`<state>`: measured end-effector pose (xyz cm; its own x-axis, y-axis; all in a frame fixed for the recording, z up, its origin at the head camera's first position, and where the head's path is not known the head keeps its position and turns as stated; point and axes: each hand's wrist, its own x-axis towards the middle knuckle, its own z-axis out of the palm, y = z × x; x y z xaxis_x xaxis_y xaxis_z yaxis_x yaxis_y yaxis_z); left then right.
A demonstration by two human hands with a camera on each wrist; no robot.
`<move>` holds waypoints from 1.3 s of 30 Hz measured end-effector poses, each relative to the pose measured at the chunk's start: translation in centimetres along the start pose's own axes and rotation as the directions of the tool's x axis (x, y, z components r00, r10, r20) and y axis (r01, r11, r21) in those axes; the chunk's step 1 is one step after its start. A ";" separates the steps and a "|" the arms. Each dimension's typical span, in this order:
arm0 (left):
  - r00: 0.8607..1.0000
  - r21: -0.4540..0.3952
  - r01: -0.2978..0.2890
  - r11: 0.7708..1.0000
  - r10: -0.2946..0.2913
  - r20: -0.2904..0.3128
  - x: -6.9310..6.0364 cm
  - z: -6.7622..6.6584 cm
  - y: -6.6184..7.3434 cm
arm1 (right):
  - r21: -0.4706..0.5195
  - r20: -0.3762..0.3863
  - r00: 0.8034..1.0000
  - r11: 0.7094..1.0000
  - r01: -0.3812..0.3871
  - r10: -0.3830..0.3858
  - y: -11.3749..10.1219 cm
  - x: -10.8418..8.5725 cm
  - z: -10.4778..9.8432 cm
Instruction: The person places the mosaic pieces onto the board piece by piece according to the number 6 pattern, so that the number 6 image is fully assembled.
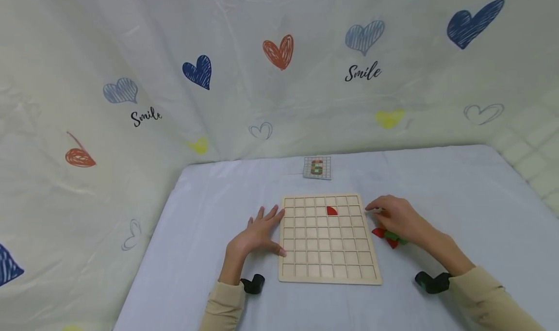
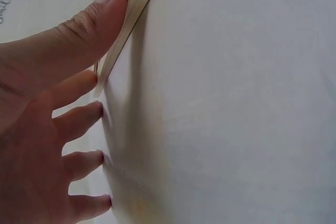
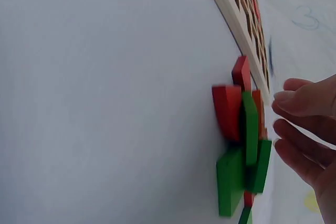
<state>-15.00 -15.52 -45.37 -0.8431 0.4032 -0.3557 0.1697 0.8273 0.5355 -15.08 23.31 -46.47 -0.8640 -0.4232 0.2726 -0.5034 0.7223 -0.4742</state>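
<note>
A square wooden grid board (image 1: 329,276) lies flat on the table, with one red quarter-round piece (image 1: 332,210) in a cell near its far side. My left hand (image 1: 258,236) is spread along the left edge, thumb and index fingertip touching the board. In the left wrist view the thumb (image 2: 86,30) presses on the rim, the other fingertips on the cloth. My right hand (image 1: 399,218) hovers by the right edge over a pile of red and green blocks (image 3: 228,111). Its thumb and fingers are loosely bent, and nothing shows between them in the right wrist view.
Behind the board lies a small card (image 1: 317,168) with a gridded green and orange figure. A white cloth (image 1: 218,195) covers the table. A curtain (image 1: 236,25) printed with hearts and "Smile" hangs behind it. Black wrist devices (image 1: 432,282) sit near both cuffs.
</note>
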 end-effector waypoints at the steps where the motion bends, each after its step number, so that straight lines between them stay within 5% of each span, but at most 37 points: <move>1: 1.000 0.001 -0.002 1.000 0.002 0.000 0.0 0.0 -0.1 | -0.003 0.005 1.000 1.000 -0.012 0.012 0.2 -0.2 -0.2; 9: 1.000 0.000 -0.004 1.000 0.004 -0.004 -0.2 -0.2 -0.4 | -0.053 -0.026 1.000 0.999 0.001 -0.003 1.5 -1.3 -0.7; 20: 1.000 -0.014 -0.010 1.000 0.010 -0.003 0.0 -0.1 -0.5 | -0.045 0.051 0.998 0.999 -0.019 0.021 2.6 -1.6 -1.0; 31: 1.000 -0.031 -0.005 1.000 0.005 0.000 0.0 -0.1 -0.2 | -0.101 -0.065 0.997 0.994 0.039 -0.046 3.1 -2.1 -0.8; 39: 1.000 -0.016 -0.006 1.000 0.006 0.000 0.2 0.1 -0.3 | -0.048 -0.111 0.993 0.998 0.032 -0.038 3.0 -2.0 -0.7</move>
<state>-15.12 -15.62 -45.68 -0.8422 0.4081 -0.3524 0.1667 0.8185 0.5498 -14.84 26.73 -47.82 -0.8395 -0.3865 0.3818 -0.5308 0.7336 -0.4244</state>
